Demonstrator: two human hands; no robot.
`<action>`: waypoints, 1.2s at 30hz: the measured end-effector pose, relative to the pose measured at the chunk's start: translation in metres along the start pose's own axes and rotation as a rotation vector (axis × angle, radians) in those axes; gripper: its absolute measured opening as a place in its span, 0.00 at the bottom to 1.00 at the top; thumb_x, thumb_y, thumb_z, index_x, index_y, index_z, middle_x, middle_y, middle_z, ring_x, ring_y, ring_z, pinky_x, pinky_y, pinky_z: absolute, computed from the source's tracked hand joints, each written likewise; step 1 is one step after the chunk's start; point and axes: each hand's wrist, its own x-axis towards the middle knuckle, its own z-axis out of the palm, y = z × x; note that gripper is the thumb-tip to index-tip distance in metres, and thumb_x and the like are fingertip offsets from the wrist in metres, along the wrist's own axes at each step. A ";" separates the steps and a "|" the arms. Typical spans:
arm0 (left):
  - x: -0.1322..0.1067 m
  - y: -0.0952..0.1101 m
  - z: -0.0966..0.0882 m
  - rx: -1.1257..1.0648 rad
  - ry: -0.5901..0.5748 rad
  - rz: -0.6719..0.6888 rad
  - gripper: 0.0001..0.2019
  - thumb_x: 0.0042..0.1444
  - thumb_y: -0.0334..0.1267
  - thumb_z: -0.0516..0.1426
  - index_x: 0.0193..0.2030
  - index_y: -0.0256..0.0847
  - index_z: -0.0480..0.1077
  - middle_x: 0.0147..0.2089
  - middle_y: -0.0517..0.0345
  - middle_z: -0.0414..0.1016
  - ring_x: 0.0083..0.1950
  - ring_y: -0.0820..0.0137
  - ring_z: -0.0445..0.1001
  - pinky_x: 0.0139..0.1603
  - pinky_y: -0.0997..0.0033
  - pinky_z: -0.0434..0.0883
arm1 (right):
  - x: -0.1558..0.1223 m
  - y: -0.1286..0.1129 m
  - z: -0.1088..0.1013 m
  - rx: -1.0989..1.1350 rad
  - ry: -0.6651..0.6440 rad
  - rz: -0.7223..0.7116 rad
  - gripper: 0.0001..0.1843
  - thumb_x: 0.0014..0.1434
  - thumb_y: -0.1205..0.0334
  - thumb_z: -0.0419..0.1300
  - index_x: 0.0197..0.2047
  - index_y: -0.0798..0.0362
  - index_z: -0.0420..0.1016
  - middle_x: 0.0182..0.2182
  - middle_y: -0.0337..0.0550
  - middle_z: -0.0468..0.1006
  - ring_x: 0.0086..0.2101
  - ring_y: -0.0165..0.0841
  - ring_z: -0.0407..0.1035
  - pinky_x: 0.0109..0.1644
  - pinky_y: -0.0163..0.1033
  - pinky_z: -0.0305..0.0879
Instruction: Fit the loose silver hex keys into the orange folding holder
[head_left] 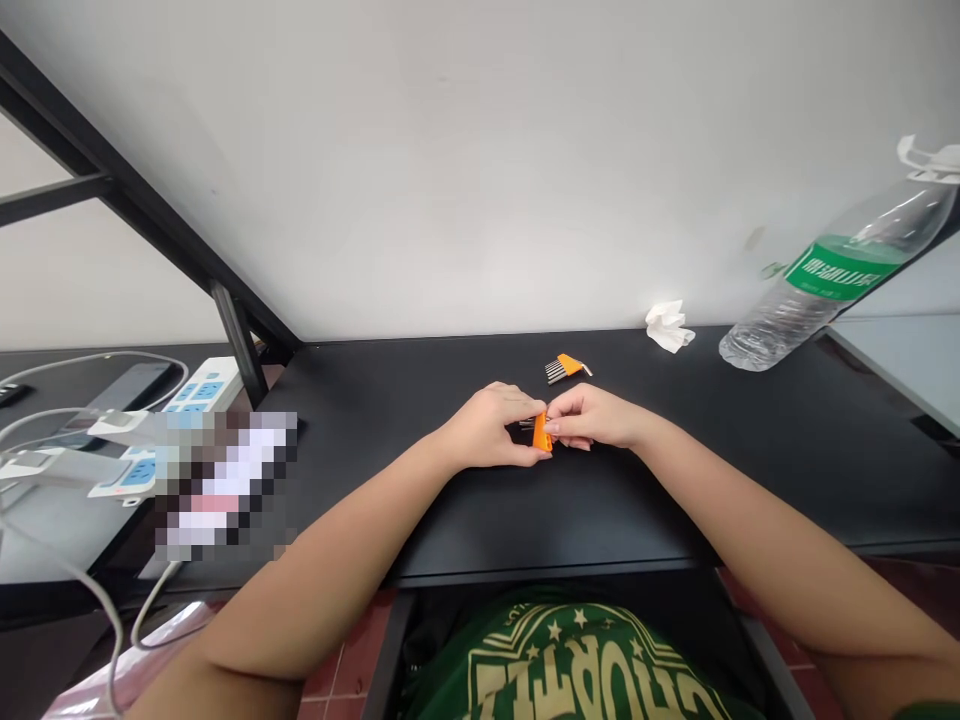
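An orange hex key holder (541,432) is held over the black table, with thin metal rods showing at its left side. My left hand (499,425) grips it between thumb and fingers at its top and bottom ends. My right hand (589,415) is closed in a pinch against the holder's right side; its fingertips hide whatever small part lies between them. Just beyond my hands lies a second orange hex key holder (570,365), with several metal keys pointing left and one bent end sticking out to the right.
The black table (360,400) meets a white wall. A crumpled tissue (669,326) and a large clear bottle (817,275) with a green label are at the back right. On the left lie a white power strip (202,385) with cables, a phone (124,390) and a pixelated screen (240,475).
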 end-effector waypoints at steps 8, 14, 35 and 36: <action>-0.002 -0.008 -0.002 0.054 0.051 -0.014 0.13 0.59 0.51 0.64 0.45 0.46 0.77 0.34 0.57 0.79 0.36 0.65 0.76 0.51 0.61 0.70 | 0.000 0.007 0.003 0.001 0.110 -0.150 0.17 0.62 0.53 0.66 0.26 0.52 0.71 0.18 0.34 0.70 0.19 0.26 0.60 0.27 0.35 0.59; -0.004 -0.010 -0.005 0.080 0.055 -0.015 0.16 0.57 0.51 0.65 0.47 0.46 0.77 0.37 0.57 0.80 0.38 0.65 0.77 0.51 0.62 0.70 | -0.009 -0.005 -0.004 -0.080 0.099 -0.078 0.17 0.64 0.50 0.65 0.30 0.53 0.73 0.21 0.36 0.73 0.22 0.28 0.66 0.28 0.36 0.63; 0.000 0.001 -0.004 0.077 -0.042 -0.028 0.09 0.56 0.46 0.64 0.38 0.45 0.75 0.31 0.59 0.75 0.35 0.66 0.74 0.48 0.64 0.69 | -0.005 -0.002 0.001 0.045 -0.051 0.029 0.33 0.68 0.31 0.54 0.37 0.56 0.74 0.32 0.43 0.76 0.24 0.27 0.70 0.26 0.34 0.66; 0.000 0.002 -0.004 0.076 -0.043 -0.033 0.08 0.56 0.45 0.64 0.38 0.45 0.75 0.31 0.60 0.75 0.35 0.66 0.74 0.48 0.64 0.69 | -0.004 -0.001 0.001 0.071 -0.052 0.028 0.31 0.68 0.32 0.56 0.37 0.56 0.74 0.30 0.42 0.75 0.24 0.27 0.70 0.26 0.34 0.66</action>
